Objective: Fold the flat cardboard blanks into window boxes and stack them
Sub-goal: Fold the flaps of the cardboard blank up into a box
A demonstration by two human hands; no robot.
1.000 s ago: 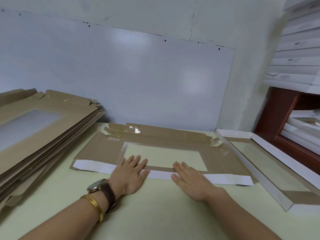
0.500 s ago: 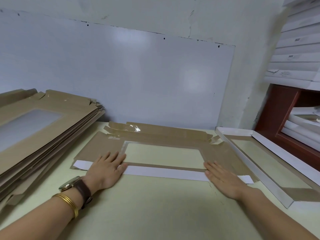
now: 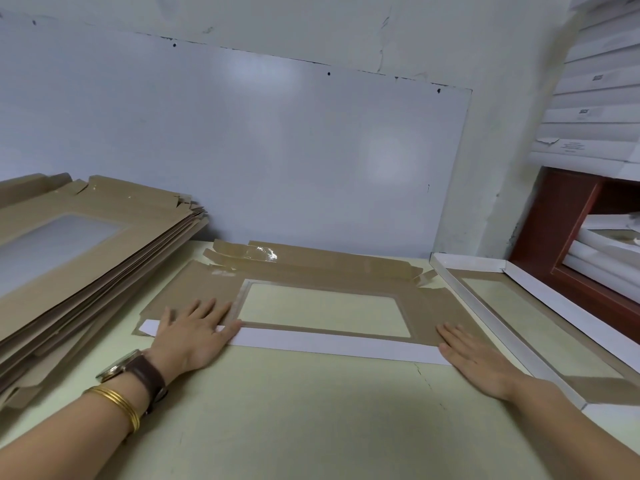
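Observation:
A flat brown cardboard blank (image 3: 426,306) with a clear window lies on the pale green table (image 3: 311,420). Its near flap (image 3: 332,345) is folded over, white side up, along the front edge. My left hand (image 3: 194,336) presses flat on the left end of that flap, fingers straight. My right hand (image 3: 474,358) presses flat on the right end, fingers straight. The far flaps of the blank lie flat toward the wall.
A tall pile of flat blanks (image 3: 69,265) sits at the left. A folded white window box (image 3: 540,327) lies at the right, beside a red-brown shelf (image 3: 554,244) with more white boxes (image 3: 599,98) stacked above. A whiteboard (image 3: 242,150) leans behind the table.
Both hands slid apart along the folded white flap, from its middle to its two ends, pressing it flat. The blank itself has stayed in place.

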